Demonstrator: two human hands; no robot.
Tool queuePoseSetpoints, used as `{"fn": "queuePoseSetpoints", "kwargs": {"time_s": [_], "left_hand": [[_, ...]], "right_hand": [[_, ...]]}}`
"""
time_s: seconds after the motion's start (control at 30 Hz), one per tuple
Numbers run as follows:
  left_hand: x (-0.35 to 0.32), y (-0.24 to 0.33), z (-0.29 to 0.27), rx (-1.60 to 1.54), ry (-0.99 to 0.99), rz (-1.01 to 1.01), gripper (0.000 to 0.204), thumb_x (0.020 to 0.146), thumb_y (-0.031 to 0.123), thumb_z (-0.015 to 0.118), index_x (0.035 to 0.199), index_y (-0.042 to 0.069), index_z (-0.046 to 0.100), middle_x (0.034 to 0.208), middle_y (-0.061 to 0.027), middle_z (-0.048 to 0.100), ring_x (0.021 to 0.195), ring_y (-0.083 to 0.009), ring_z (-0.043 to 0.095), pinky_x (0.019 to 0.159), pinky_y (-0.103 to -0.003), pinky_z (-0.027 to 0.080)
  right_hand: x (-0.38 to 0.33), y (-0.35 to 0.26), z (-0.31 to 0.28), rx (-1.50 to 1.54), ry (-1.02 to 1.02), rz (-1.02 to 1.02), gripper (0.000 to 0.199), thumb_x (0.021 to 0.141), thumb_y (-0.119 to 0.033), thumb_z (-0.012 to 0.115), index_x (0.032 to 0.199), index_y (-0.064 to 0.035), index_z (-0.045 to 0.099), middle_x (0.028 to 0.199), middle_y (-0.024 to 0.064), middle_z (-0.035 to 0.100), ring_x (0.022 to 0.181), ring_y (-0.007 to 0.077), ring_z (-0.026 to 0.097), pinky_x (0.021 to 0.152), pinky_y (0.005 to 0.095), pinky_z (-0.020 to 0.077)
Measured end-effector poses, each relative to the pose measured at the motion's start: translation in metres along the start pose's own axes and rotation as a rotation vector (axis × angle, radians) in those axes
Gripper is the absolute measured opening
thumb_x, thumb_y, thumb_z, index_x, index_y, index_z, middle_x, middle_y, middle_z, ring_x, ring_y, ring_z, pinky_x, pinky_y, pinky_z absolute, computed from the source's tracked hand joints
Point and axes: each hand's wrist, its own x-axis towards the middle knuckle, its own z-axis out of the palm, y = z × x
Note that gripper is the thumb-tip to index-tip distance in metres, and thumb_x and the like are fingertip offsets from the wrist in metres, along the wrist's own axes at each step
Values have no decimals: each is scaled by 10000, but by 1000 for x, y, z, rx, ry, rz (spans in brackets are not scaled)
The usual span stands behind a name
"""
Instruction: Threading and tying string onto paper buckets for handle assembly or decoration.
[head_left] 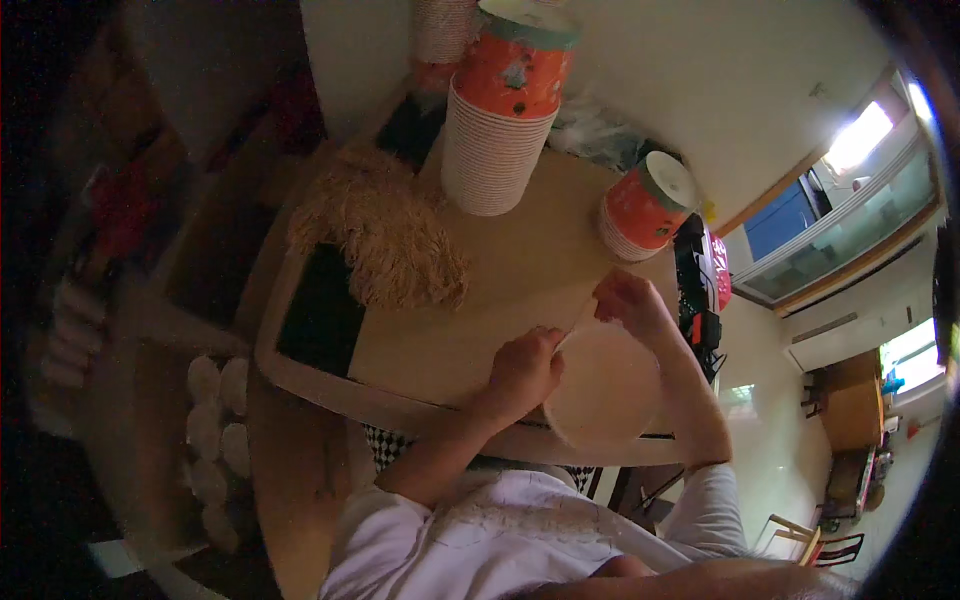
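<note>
A pale round paper bucket (603, 388) is at the table's front edge, close to my body, its round face toward me. My left hand (527, 372) is closed at the bucket's upper left rim, fingertips pinched. At the far rim, my right hand (628, 300) is bent inward with its fingers pinched together. A thin pale strand, seemingly a cord, runs between the two hands; its ends are hidden by the fingers. Beyond my left hand lies a heap of tan cords (385, 225).
A tall stack of orange and white paper buckets (500, 140) stands at the back of the table (480, 330). A shorter stack (648, 205) is at the back right, beside a black and red object (705, 290). Several pale round things (205, 430) sit low at the left.
</note>
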Motion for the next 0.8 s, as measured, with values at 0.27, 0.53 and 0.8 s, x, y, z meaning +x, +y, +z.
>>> {"fn": "queuePoseSetpoints", "kwargs": {"time_s": [0.27, 0.53, 0.8], "left_hand": [[-6, 11, -19, -30, 106, 593, 368, 717, 61, 608, 1078, 128, 595, 1082, -55, 571, 805, -250, 614, 652, -354, 518], [-6, 21, -18, -26, 247, 714, 408, 681, 87, 625, 1081, 167, 616, 1025, -23, 578, 744, -170, 586, 605, -291, 515], [3, -8, 1, -56, 331, 513, 427, 715, 82, 635, 1132, 150, 573, 1034, -72, 573, 823, -248, 580, 690, -340, 509]], "right_hand": [[-15, -11, -40, -417, -216, -62, 220, 780, -38, 621, 993, -32, 567, 979, 42, 587, 897, 146, 560, 758, 289, 468], [-15, -31, -78, -361, -407, -122, 372, 734, -9, 654, 1093, -35, 558, 1139, 51, 526, 1068, 144, 497, 863, 296, 447], [-48, -72, -99, -481, -46, -140, 310, 752, 15, 609, 1055, -46, 588, 988, 28, 579, 907, 117, 546, 810, 281, 462]]}}
